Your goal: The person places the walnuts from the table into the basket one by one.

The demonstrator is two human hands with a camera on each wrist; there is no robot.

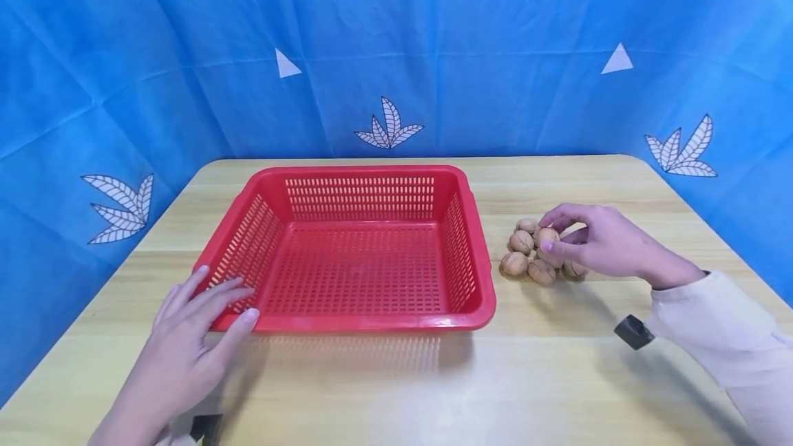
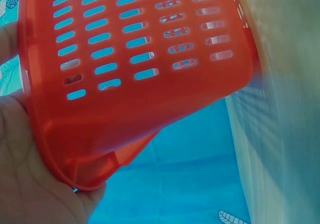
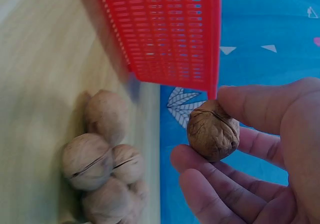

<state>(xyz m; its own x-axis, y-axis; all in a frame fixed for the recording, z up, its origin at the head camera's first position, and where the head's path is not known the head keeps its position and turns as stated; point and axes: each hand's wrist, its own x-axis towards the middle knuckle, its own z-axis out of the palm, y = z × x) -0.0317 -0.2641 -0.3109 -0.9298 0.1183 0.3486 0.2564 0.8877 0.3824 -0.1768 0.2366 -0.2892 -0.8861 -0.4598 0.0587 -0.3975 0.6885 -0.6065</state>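
Note:
A red plastic basket (image 1: 356, 323) with slotted walls stands on the table. My left hand (image 1: 192, 336) rests over its near left corner, fingers spread and nearly straight across the rim; the left wrist view has the palm against the outside of the rim (image 2: 40, 129). To the right of the basket lies a small pile of walnuts (image 1: 515, 263). Above that pile my right hand (image 1: 604, 239) pinches one walnut (image 3: 214, 130) between thumb and fingers, raised off the others in the right wrist view. Part of the pile is hidden behind the hand.
The light wooden table (image 1: 384, 391) reaches back to a blue cloth (image 1: 495, 109) printed with white leaves and triangles. A black strap end (image 1: 634, 332) hangs under the right sleeve, and another dark piece (image 1: 206, 427) sits by the left wrist.

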